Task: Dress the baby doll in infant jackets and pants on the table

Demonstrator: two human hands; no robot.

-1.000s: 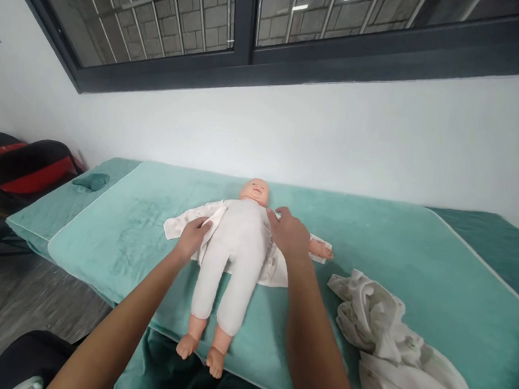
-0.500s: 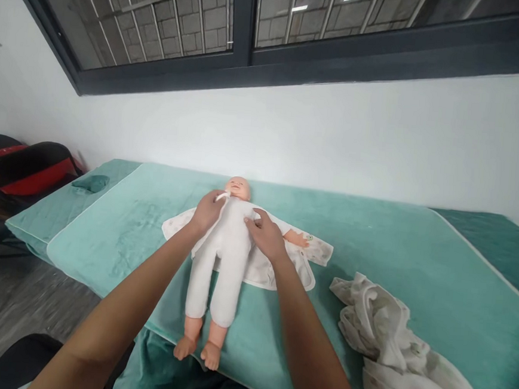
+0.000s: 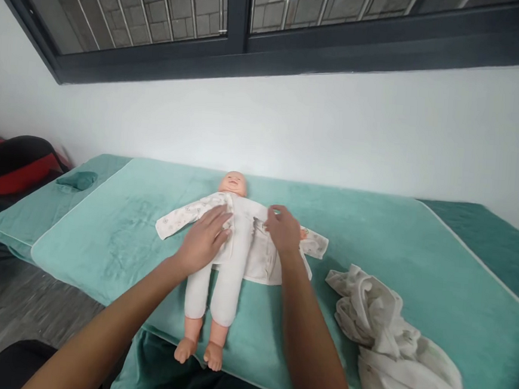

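A baby doll (image 3: 233, 183) lies on its back on a teal padded table (image 3: 372, 245), feet toward me. A white printed garment (image 3: 181, 215) is spread under it, with one flap laid over the chest. My left hand (image 3: 204, 241) rests flat on that flap at the doll's left side, fingers stretched out. My right hand (image 3: 283, 229) is curled on the garment's other flap beside the doll's torso, fingers pinching the cloth.
A crumpled white cloth (image 3: 391, 343) lies on the table to the right. A small dark green cloth (image 3: 78, 180) sits at the far left end. Red and black chairs (image 3: 14, 169) stand left of the table. A white wall and window run behind.
My left hand moved down from the doll's neck and now lies flat on the garment flap over its chest. My right hand shifted right onto the other flap.
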